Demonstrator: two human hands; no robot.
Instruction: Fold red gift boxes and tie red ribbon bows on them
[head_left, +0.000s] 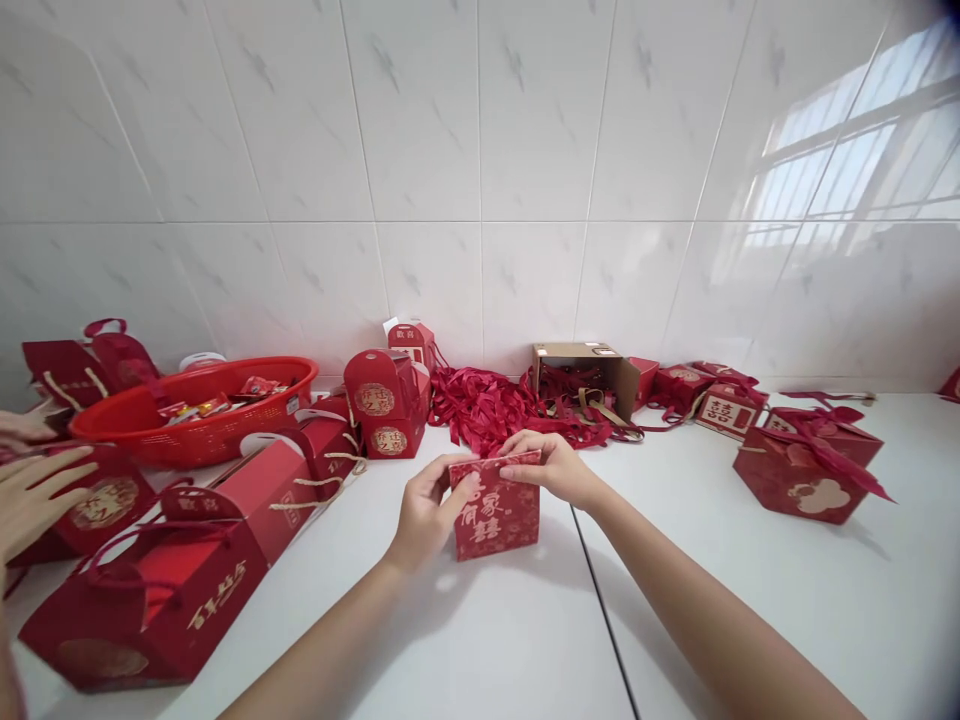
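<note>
Two bare hands meet at one small red box [499, 530] in the head view, both partly closed on it. The left hand [426, 510] grips its left upper corner, thumb laid over the printed front and fingers curled round the edge. The right hand [551, 468] pinches the top edge toward the right corner, its thumb on the front and its other fingers behind.

The box is over the middle of the white table [495, 650], just left of a dark seam, upright with its front facing the wearer; whether its base touches the tabletop I cannot tell. Pale characters stand large on a finely patterned red front.

Around it, counted: one red plastic basket [195, 440] at the left with wrapped sweets inside; one heap of crimson ribbons [480, 405] behind the hands; one open brown cardboard carton [626, 385] beside the heap; one ribbon-tied red box [810, 470] apart at the right; one long rope-handled red carton [172, 570] at the near left. The other red boxes overlap too much to count. At the far left edge, a co-worker's hand [41, 490] shows with extended fingers.
</note>
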